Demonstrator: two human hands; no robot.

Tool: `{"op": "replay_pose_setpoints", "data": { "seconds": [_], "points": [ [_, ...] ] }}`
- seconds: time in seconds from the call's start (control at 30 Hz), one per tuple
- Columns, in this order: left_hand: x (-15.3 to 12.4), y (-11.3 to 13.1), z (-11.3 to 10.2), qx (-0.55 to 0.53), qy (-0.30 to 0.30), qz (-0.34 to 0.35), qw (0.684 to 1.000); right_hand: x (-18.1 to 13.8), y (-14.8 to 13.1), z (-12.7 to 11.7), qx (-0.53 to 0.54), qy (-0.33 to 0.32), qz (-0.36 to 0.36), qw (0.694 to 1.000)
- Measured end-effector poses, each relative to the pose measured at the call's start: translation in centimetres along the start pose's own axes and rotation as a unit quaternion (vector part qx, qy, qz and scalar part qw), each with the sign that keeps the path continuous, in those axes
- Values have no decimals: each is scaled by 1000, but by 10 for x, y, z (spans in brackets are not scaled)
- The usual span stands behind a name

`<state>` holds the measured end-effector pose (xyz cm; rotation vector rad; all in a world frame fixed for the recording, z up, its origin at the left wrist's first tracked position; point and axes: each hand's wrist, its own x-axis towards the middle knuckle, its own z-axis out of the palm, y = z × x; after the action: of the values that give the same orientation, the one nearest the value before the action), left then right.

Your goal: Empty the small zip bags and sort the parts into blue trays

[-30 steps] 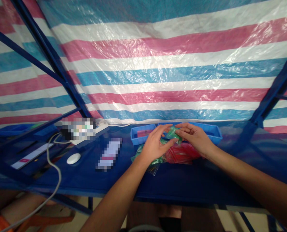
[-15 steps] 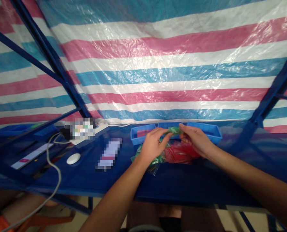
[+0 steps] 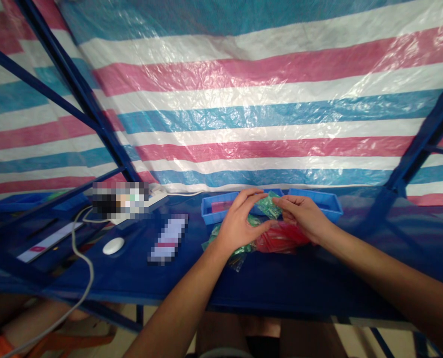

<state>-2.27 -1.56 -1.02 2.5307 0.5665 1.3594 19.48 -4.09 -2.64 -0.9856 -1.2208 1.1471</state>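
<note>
My left hand [image 3: 239, 223] and my right hand [image 3: 304, 215] meet over the blue table [image 3: 281, 283], both pinching a small green plastic bag [image 3: 269, 205] held just above the table. Under the hands lies a heap of red plastic bags [image 3: 281, 238], with more green bags [image 3: 236, 251] beside it on the left. Right behind the hands stand a blue tray [image 3: 216, 206] holding something pink and another blue tray [image 3: 323, 201].
A white mouse [image 3: 113, 244] with a grey cable [image 3: 83, 278] lies at the left, near a white power strip [image 3: 146, 201] and a flat white device [image 3: 45, 241]. Striped plastic sheeting [image 3: 243, 109] on blue poles walls the back. A person's leg [image 3: 27, 323] shows at lower left.
The hands parted slightly and the green bag turned from a stretched strip to a flatter, tilted face between the fingers. Nothing else moved.
</note>
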Motion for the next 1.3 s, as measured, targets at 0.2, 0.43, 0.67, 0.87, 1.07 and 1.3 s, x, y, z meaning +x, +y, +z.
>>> {"op": "replay_pose_setpoints", "data": {
  "seconds": [0.2, 0.43, 0.67, 0.87, 1.07, 1.3],
  "points": [
    [0, -7, 0, 3, -43, 23, 999, 2, 4, -2, 34, -14, 44, 998],
    [-3, -14, 3, 20, -6, -31, 999, 2, 2, 0, 8, 23, -7, 1000],
    [-3, -12, 6, 11, -6, -64, 998, 1, 0, 0, -65, -38, -109, 991],
    [-5, -17, 9, 23, -38, -102, 994, 6, 0, -9, -118, 1, -141, 983],
    [-7, -15, 8, 57, -112, -41, 991, 27, -9, -38, -147, 111, -173, 967],
    [-6, -12, 7, 57, -215, -10, 975, 46, -20, -62, -288, 168, -277, 901]
  ]
}}
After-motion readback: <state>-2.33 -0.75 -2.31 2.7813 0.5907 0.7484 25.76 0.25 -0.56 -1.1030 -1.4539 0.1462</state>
